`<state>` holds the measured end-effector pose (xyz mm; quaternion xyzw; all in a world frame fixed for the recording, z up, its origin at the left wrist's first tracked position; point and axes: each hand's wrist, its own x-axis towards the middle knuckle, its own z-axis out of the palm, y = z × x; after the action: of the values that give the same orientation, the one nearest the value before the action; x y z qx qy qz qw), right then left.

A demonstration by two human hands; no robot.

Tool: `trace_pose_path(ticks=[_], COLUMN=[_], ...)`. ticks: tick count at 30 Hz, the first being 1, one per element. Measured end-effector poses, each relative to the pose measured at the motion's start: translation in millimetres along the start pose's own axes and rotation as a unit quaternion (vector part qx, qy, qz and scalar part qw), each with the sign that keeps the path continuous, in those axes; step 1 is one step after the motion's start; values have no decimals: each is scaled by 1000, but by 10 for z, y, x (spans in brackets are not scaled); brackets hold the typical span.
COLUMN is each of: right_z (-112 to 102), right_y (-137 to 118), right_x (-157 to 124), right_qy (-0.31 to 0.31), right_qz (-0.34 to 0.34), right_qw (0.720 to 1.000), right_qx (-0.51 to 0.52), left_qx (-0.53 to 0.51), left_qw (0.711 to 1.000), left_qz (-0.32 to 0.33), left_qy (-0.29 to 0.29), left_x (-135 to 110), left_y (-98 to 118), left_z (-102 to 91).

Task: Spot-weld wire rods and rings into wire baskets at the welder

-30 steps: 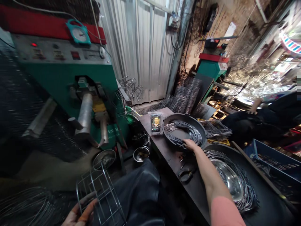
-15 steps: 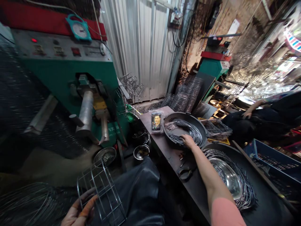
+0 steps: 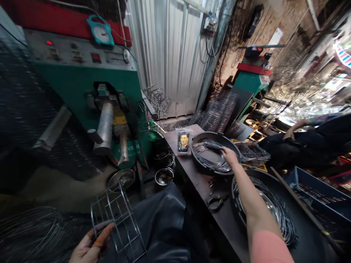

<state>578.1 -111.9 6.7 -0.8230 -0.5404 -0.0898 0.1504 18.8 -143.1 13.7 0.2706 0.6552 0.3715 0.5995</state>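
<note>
My left hand [image 3: 91, 243], with orange coverings on its fingers, is closed around the edge of a small wire basket [image 3: 117, 215]. The basket is tilted, low over my dark lap. On the right, my arm reaches out over the bench. There my right hand [image 3: 230, 157] pinches at thin bent metal wires [image 3: 210, 166], at the right side of the pile. They lie in a ring inside a round black pan [image 3: 196, 162]. How many wires the fingers hold is too small to tell.
A green spot welder [image 3: 105, 113] stands at left. On the bench are a phone [image 3: 183, 142], pliers [image 3: 216, 202] and a second black pan [image 3: 236, 204] with more wires. Metal bowls [image 3: 164, 176] sit below. A blue crate [image 3: 318, 186] and another person's arm [image 3: 294, 128] are at right.
My right hand has moved from the near middle of the wire pile to its right side, shifting some wires. The pan of wires looks slightly turned. My left hand still holds the wire basket.
</note>
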Motion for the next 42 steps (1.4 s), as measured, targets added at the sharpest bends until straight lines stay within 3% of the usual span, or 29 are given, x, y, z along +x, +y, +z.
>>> trace_pose_path(ticks=[5, 9, 12, 16, 20, 25, 30, 36, 39, 42], right_z=[-584, -981, -1113, -1132, -1213, -1500, -1668, -1637, -1575, -1488], right_y=[161, 214, 203, 40, -236, -423, -595, -1094, -1226, -1188], right_x=[240, 255, 198, 123, 106, 104, -37, -255, -247, -191], right_qy=[95, 125, 83, -5, -26, -20, 4, -8, -15, -31], right_qz=[48, 80, 97, 95, 135, 203, 70, -58, -72, -36], right_qw=[994, 987, 990, 989, 974, 963, 991, 998, 995, 990], right_qx=[-32, -58, -66, -113, -178, -176, -112, -12, -63, -133], left_qx=[-10, -13, -16, -15, -36, -49, -65, -100, -122, -134], left_qw=[1000, 1000, 999, 998, 998, 996, 994, 991, 988, 985], left_qz=[11, 8, 30, 60, 45, 77, 83, 82, 86, 102], left_qy=[-10, -2, -20, -25, -18, -22, -31, -40, -33, -31], left_x=[-70, -79, -64, -85, -82, 38, 93, 52, 40, 46], left_y=[48, 3, -44, -49, -91, -204, -235, -85, 75, 187], left_z=[38, 23, -22, -49, -76, -152, -160, -171, -210, -245])
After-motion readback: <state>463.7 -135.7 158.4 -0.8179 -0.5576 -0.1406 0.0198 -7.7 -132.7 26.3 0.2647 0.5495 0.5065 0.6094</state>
